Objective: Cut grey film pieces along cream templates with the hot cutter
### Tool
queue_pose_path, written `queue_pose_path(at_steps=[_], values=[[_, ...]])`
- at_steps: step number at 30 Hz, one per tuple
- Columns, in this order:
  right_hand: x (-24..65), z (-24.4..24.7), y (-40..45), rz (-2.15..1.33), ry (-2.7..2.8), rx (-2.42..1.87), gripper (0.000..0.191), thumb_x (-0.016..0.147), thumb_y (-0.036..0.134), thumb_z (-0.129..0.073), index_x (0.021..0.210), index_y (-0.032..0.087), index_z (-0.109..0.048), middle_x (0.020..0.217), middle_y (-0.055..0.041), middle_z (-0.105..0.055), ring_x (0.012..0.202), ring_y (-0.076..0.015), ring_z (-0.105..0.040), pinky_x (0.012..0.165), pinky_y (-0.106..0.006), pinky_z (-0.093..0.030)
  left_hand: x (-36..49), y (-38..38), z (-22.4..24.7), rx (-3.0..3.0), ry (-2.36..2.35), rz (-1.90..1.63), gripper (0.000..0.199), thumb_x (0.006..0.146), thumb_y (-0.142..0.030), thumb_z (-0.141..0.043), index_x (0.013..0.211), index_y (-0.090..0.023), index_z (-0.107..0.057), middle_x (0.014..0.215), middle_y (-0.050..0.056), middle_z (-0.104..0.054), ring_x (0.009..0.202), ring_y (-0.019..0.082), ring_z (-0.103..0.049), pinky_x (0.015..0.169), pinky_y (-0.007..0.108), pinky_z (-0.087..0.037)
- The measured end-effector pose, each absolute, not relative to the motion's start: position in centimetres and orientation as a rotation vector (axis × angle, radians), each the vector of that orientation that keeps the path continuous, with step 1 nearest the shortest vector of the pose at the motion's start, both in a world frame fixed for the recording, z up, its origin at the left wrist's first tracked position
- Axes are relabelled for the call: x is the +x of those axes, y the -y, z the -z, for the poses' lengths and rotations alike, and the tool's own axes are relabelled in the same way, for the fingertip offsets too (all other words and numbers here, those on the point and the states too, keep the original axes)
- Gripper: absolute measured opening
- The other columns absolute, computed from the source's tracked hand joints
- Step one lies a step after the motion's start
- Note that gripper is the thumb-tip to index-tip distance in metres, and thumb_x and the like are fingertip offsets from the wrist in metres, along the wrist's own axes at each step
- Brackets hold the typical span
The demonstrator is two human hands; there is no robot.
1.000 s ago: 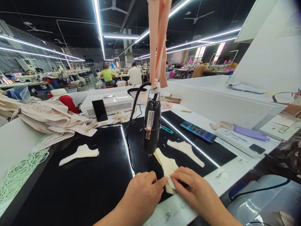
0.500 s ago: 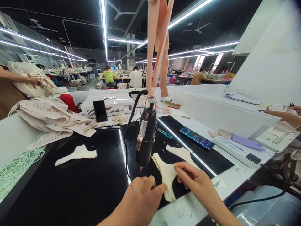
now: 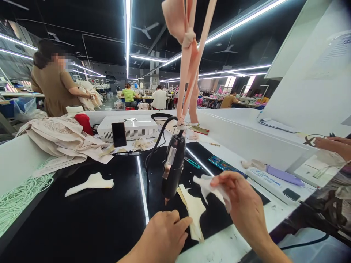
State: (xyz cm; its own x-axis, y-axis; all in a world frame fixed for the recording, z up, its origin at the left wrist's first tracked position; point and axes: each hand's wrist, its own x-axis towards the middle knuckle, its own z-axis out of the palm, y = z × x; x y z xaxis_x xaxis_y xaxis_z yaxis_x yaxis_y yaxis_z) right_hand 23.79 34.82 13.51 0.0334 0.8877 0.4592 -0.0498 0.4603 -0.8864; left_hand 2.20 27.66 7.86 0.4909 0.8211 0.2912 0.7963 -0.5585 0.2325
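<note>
My left hand (image 3: pixel 167 233) rests on the black mat, fingers curled, with its index fingertip at the left edge of a cream fabric piece (image 3: pixel 195 209); whether it pinches anything is hidden. Raised to the right, my right hand (image 3: pixel 241 193) pinches a thin white translucent piece (image 3: pixel 210 183) between thumb and fingers. Behind that piece, another cream piece (image 3: pixel 219 196) lies partly hidden on the mat. Just above my left hand hangs a black handheld tool (image 3: pixel 173 166), tip down, from knotted pink fabric strips (image 3: pixel 186 73). A further cream piece (image 3: pixel 91 183) lies at the left.
Green cord (image 3: pixel 24 193) and a beige fabric pile (image 3: pixel 63 137) lie at the left. A white box (image 3: pixel 127 128) and an upright phone (image 3: pixel 119 134) stand behind. Teal snips (image 3: pixel 192 163) and another phone (image 3: pixel 223 163) lie beyond my right hand. A person (image 3: pixel 56 84) stands at the back left.
My right hand has lifted from the cream piece and now holds the thin white piece. My left hand has barely moved. The view has shifted, and the person at the left shows more fully.
</note>
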Motion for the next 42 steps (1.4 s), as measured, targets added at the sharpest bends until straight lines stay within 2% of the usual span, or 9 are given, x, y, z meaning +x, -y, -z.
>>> queue_pose_path(at_steps=[4, 8, 12, 16, 19, 21, 25, 34, 42], values=[[23.2, -11.7, -31.8, -1.055, 1.519, -0.700, 0.041, 0.106, 0.053, -0.038, 0.095, 0.025, -0.067, 0.076, -0.0054, -0.068, 0.071, -0.0219, -0.066, 0.066, -0.033, -0.058, 1.3, -27.9, -8.3, 2.271, -1.345, -0.771, 0.031, 0.100, -0.017, -0.050, 0.125, -0.027, -0.065, 0.090, -0.001, -0.071, 0.078, 0.016, -0.068, 0.072, 0.025, -0.051], [21.7, -10.5, -29.6, -1.221, 1.586, -0.744, 0.047, 0.103, 0.059, -0.039, 0.092, 0.023, -0.066, 0.073, -0.0052, -0.067, 0.070, -0.0225, -0.064, 0.068, -0.034, -0.053, 0.6, -28.0, -9.9, 1.653, -1.105, -0.926, 0.046, 0.107, -0.040, -0.034, 0.097, -0.019, -0.073, 0.089, 0.002, -0.070, 0.080, 0.016, -0.063, 0.076, 0.027, -0.050], [19.8, -10.7, -28.2, -1.349, 1.623, -0.780, 0.048, 0.100, 0.064, -0.046, 0.087, 0.023, -0.067, 0.074, -0.0041, -0.065, 0.073, -0.0218, -0.061, 0.073, -0.034, -0.051, 0.0, -27.4, -11.6, 1.260, -0.978, -0.833, 0.053, 0.092, -0.065, -0.061, 0.094, -0.014, -0.073, 0.082, 0.003, -0.065, 0.074, 0.015, -0.054, 0.071, 0.025, -0.043], [18.5, -10.8, -27.9, -1.443, 1.513, -0.841, 0.036, 0.097, 0.058, -0.058, 0.092, 0.025, -0.070, 0.083, -0.0019, -0.066, 0.070, -0.0164, -0.059, 0.066, -0.028, -0.048, -1.4, -26.3, -12.2, 1.016, -1.026, -0.831, 0.047, 0.073, -0.053, -0.087, 0.091, -0.012, -0.073, 0.082, 0.002, -0.065, 0.070, 0.011, -0.048, 0.067, 0.023, -0.037], [18.0, -10.2, -28.3, -1.592, 1.376, -0.879, 0.035, 0.089, 0.058, -0.071, 0.107, 0.028, -0.071, 0.096, -0.0019, -0.069, 0.070, -0.0144, -0.060, 0.061, -0.025, -0.048, -2.9, -25.6, -12.3, 0.958, -1.052, -0.873, 0.046, 0.072, -0.050, -0.089, 0.093, -0.012, -0.074, 0.078, 0.000, -0.061, 0.067, 0.010, -0.045, 0.066, 0.023, -0.034], [17.8, -9.5, -28.7, -1.711, 1.343, -0.891, 0.044, 0.082, 0.059, -0.077, 0.111, 0.026, -0.072, 0.092, -0.0022, -0.070, 0.069, -0.0147, -0.061, 0.059, -0.025, -0.049, -3.9, -25.1, -12.5, 0.977, -1.082, -0.890, 0.047, 0.073, -0.051, -0.088, 0.096, -0.012, -0.074, 0.075, 0.000, -0.058, 0.065, 0.009, -0.044, 0.064, 0.023, -0.033], [17.3, -8.8, -29.2, -1.812, 1.459, -0.960, 0.043, 0.078, 0.058, -0.080, 0.101, 0.022, -0.075, 0.073, -0.0004, -0.066, 0.068, -0.0163, -0.062, 0.059, -0.025, -0.050, -5.4, -24.3, -12.8, 1.047, -1.189, -0.909, 0.046, 0.078, -0.054, -0.084, 0.094, -0.012, -0.074, 0.073, 0.000, -0.057, 0.063, 0.009, -0.044, 0.061, 0.023, -0.032], [14.9, -8.7, -29.2, -1.845, 1.567, -1.006, 0.023, 0.076, 0.041, -0.076, 0.078, 0.019, -0.068, 0.060, 0.0043, -0.055, 0.054, -0.0104, -0.051, 0.054, -0.021, -0.042, -7.3, -23.3, -12.0, 0.953, -1.288, -0.981, 0.044, 0.078, -0.054, -0.082, 0.084, -0.014, -0.064, 0.067, -0.002, -0.053, 0.057, 0.008, -0.039, 0.054, 0.022, -0.029], [13.4, -9.3, -28.9, -1.749, 1.747, -0.990, 0.015, 0.078, 0.035, -0.067, 0.074, 0.021, -0.063, 0.061, 0.0045, -0.051, 0.058, -0.0124, -0.047, 0.057, -0.023, -0.041, -8.5, -23.3, -12.4, 0.884, -1.382, -0.955, 0.027, 0.077, -0.037, -0.073, 0.080, -0.018, -0.054, 0.064, -0.006, -0.042, 0.053, 0.007, -0.023, 0.048, 0.020, -0.011]])
